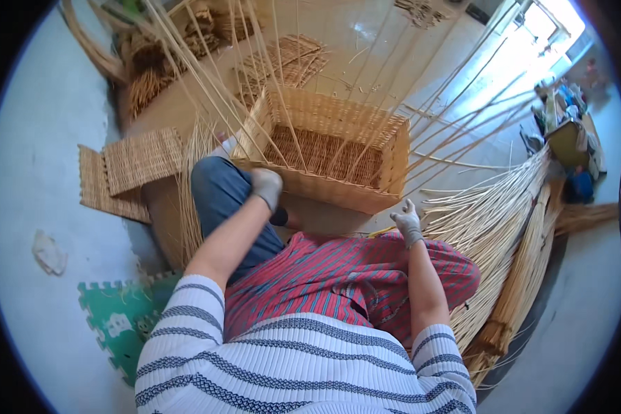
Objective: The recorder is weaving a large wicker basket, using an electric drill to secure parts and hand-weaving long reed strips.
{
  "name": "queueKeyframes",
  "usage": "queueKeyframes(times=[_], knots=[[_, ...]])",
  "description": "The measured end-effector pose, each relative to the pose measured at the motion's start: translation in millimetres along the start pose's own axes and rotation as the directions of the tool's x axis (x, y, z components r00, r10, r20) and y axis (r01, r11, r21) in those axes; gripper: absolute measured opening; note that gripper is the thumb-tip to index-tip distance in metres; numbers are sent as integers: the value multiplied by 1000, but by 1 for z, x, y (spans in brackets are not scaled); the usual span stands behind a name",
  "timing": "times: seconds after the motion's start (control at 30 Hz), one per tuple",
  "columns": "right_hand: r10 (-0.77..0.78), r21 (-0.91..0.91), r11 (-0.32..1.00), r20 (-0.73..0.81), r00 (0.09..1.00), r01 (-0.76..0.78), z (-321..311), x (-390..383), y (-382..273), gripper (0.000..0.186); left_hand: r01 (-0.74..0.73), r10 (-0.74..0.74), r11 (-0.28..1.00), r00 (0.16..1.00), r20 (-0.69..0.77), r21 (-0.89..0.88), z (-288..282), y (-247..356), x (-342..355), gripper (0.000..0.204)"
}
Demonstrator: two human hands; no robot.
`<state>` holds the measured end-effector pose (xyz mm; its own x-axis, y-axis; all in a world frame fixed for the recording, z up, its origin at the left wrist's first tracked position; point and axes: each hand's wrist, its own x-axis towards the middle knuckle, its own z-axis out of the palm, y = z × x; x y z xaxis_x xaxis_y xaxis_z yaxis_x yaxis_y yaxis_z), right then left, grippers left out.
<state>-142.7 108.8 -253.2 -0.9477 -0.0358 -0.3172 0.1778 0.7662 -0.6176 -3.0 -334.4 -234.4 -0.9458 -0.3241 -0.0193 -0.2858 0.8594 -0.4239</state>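
Just beyond the red striped cloth (303, 276) sits a rectangular woven basket (338, 191), the gloved left hand (266, 188) at its near left corner, grip not determinable, the gloved right hand (408, 224) well apart, fingers extended, between basket and pale canes (493, 224).

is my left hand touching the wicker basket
Cannot tell: in the head view, the left hand covers part of the wicker basket, hiding any contact.
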Motion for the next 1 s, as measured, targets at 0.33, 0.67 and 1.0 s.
queueKeyframes(times=[0.33,0.67,1.0], knots=[[-93,355,926,-114,989,128,30,16,-15,29,403,-440,-682,441,783,-610,98,-95,55,16],[-111,635,697,-361,926,332,-24,73,4,27,555,-268,-532,606,749,-640,31,-87,57,24],[4,700,556,-542,840,449,-120,12,-21,38,271,-292,-474,849,440,-838,-99,-80,-14,38]])
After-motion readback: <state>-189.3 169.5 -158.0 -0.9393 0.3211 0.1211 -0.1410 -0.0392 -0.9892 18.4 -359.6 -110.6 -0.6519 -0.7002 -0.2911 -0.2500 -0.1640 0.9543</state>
